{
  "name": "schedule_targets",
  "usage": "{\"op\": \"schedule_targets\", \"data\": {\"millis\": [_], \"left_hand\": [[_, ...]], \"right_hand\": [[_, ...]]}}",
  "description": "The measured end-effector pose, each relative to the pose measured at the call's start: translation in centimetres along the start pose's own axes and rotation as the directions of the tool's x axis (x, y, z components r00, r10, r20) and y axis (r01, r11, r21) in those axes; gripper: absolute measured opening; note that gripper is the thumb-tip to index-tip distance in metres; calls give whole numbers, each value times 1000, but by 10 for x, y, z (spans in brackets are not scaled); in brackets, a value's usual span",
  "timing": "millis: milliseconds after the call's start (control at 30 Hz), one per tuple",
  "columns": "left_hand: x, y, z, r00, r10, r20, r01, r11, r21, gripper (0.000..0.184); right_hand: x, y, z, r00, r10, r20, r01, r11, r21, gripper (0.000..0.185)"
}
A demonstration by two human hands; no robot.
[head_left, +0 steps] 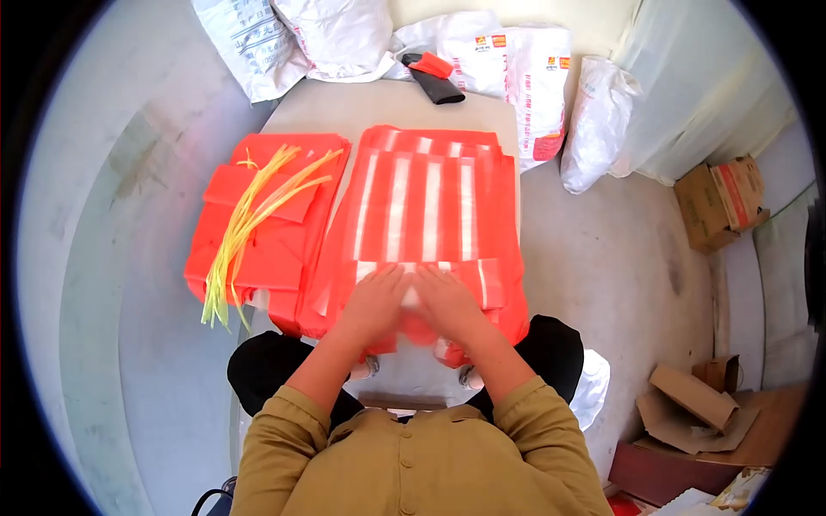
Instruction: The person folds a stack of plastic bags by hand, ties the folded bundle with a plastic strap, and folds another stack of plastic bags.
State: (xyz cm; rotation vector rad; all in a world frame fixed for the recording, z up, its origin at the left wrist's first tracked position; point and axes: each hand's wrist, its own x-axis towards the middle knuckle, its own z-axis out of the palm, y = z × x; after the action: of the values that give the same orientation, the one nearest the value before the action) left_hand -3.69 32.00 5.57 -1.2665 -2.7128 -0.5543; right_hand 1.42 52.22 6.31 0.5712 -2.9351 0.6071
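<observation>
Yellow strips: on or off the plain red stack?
On: the yellow strips lie across the red stack, their near ends overhanging its edge.

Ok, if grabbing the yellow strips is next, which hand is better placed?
Likely the left hand. The yellow strips lie on the red stack at that side, nearer to it; the right hand would probably have to reach across the left.

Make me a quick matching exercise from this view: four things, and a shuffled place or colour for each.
1. Yellow strips
2. Left hand and right hand
3. White sacks
4. Shirt

A. Around the far side of the table
B. Mustard brown
C. On the plain red pile
D. At the near part of the striped pile

Pairs: 1-C, 2-D, 3-A, 4-B
</observation>
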Motion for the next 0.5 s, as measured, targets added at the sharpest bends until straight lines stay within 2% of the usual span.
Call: {"op": "schedule_targets", "data": {"millis": [67, 200, 300, 400, 467, 500], "left_hand": [[4, 5, -11, 997, -39, 66, 42, 998, -52, 50], [-1, -11, 2, 999, 31, 11, -31, 999, -16, 47], [-5, -19, 6, 1000, 25, 17, -25, 1000, 15, 47], [-10, -23, 2, 1000, -2, 7, 2, 999, 51, 42], [-12, -25, -5, 999, -13, -38, 15, 998, 61, 35], [-12, -23, -10, 998, -56, 21, 54, 996, 69, 35]], "right_hand": [[4, 0, 2, 998, -19, -53, 18, 1000, -7, 53], [4, 24, 29, 988, -94, -122, 84, 993, -87, 43], [-15, 30, 16, 992, 68, -104, -70, 997, -13, 41], [-30, 40, -17, 980, 70, -187, -86, 993, -81, 34], [-40, 45, -34, 973, 174, -149, -188, 978, -87, 31], [-44, 48, -40, 966, 225, -129, -237, 967, -91, 30]]}}
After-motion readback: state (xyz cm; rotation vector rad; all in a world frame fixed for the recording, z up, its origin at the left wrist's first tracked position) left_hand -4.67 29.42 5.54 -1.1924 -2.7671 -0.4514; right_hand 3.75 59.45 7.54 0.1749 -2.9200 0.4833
